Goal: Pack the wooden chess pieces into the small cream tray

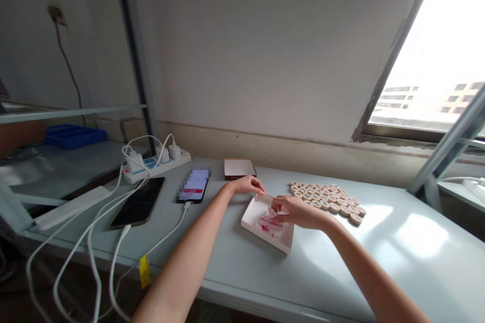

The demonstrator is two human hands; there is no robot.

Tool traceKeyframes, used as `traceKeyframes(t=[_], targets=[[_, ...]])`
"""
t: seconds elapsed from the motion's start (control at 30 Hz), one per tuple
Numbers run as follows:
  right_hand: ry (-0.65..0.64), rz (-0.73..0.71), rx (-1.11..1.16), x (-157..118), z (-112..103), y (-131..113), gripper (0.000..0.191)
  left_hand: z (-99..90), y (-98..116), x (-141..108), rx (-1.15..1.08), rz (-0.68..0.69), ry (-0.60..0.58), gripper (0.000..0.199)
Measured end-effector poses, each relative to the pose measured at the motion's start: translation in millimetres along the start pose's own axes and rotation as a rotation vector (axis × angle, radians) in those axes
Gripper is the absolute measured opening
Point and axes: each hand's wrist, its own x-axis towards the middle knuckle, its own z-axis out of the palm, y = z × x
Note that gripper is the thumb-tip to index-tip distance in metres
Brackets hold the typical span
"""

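Clear plastic bag with pink print (270, 225): lies before you, inside the shallow white cardboard box (253, 212).
Right hand (294, 211): your fingertips pinch the bag, within the box.
Left hand (248, 184): you curl it at the box's far corner; whether it grips, I cannot tell.
Round pale wooden discs (325, 204): lettered, clustered just right of the box.

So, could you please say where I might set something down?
Bare: the table right of the round pieces, and the patch between white box and front edge. Crowded: the left side, with devices, cables and power strip.
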Motion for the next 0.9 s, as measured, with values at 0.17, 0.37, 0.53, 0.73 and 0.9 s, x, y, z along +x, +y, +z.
traceKeyframes(t=[0.17,0.37,0.53,0.73,0.9], targets=[[0.102,0.016,0.239,-41.0,-25.9,13.4,0.030,1.5,-4.5,3.6,0.056,-0.011,0.081,0.018],[0.018,0.227,0.109,-79.4,-17.1,60.7,0.050,2.9,-7.3,6.0,0.112,0.020,0.139,0.019],[0.091,0.275,0.026,-89.6,1.1,82.6,0.049,5.5,-0.8,5.5,0.168,0.059,0.192,0.023],[0.115,0.428,-0.167,-91.7,1.8,72.5,0.029,5.5,1.5,10.3,0.077,0.111,0.293,0.026],[-0.040,0.217,-0.032,-91.3,1.7,39.5,0.016,5.8,2.2,11.8,0.057,0.127,0.340,0.025]])
